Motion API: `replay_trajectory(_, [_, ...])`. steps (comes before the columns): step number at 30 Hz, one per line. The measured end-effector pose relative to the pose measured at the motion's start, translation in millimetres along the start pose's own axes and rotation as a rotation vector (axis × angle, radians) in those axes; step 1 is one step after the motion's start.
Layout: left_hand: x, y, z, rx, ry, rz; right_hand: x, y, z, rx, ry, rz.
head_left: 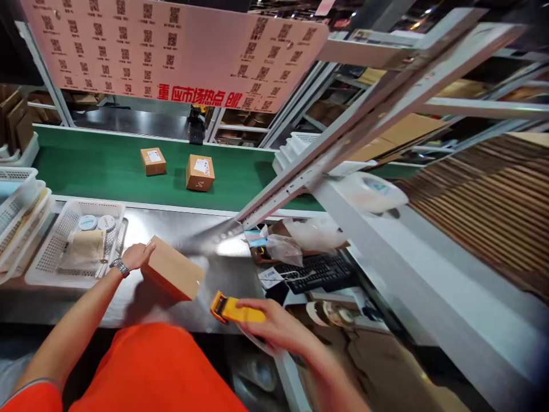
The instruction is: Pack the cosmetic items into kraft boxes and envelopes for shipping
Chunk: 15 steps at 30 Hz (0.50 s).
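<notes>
My left hand point(136, 256) grips the left end of a plain brown cardboard box point(174, 276) that rests tilted on the steel worktable point(223, 269). A metal watch sits on that wrist. My right hand point(274, 326) is closed around a yellow tape dispenser point(234, 309), held just right of the box near the table's front edge. Two taped parcels point(153, 161) point(199, 172) with labels lie on the green conveyor belt point(94, 166) beyond.
A white perforated basket point(43, 269) with round tins and a packet stands at the left. A black keyboard point(319, 272), plastic bags and papers lie to the right. Flat cardboard stacks point(484, 200) fill the right side. A metal frame bar point(343, 143) crosses diagonally overhead.
</notes>
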<state>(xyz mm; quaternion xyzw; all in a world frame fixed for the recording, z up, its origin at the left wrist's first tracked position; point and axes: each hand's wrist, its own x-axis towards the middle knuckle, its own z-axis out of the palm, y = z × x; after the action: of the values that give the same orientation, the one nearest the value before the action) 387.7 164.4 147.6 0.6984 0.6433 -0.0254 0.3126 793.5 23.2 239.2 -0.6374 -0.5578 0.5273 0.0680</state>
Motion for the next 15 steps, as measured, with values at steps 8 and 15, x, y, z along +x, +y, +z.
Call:
replay_trajectory(8, [-6, 2, 3.7, -0.041, 0.061, -0.008, 137, 14, 67, -0.335, 0.404, 0.060])
replay_trajectory(15, [-57, -18, 43.2, -0.400, 0.178, 0.001, 154, 52, 112, 0.211, 0.518, -0.006])
